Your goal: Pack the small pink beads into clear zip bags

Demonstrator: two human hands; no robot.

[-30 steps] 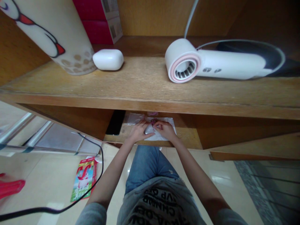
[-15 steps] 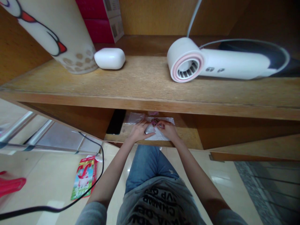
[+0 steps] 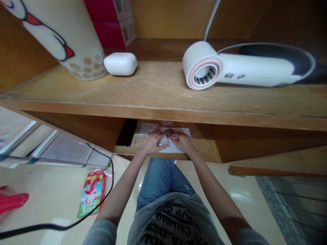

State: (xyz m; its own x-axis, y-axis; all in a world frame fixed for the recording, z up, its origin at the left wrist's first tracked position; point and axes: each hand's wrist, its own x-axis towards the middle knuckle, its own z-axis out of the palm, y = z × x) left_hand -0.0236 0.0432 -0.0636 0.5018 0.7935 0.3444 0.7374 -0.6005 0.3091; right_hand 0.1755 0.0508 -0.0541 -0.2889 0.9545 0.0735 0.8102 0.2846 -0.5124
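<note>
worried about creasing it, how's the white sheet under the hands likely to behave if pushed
Thin-looking and flat, the white sheet is probably floppy and light. Pushed, it might bunch near the left hand, which overlaps its left edge.

Wht sheet [image 3: 173,147], dk-pink cluster [image 3: 169,132], blk slab [image 3: 127,132], wht/pink fan [image 3: 230,66], brn-spotted cup [image 3: 76,37]

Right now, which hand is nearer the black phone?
Left. The left hand is to the right of the black phone, not touching it, at the white sheet's left side; the right hand is farther right, over the sheet's right part.
</note>
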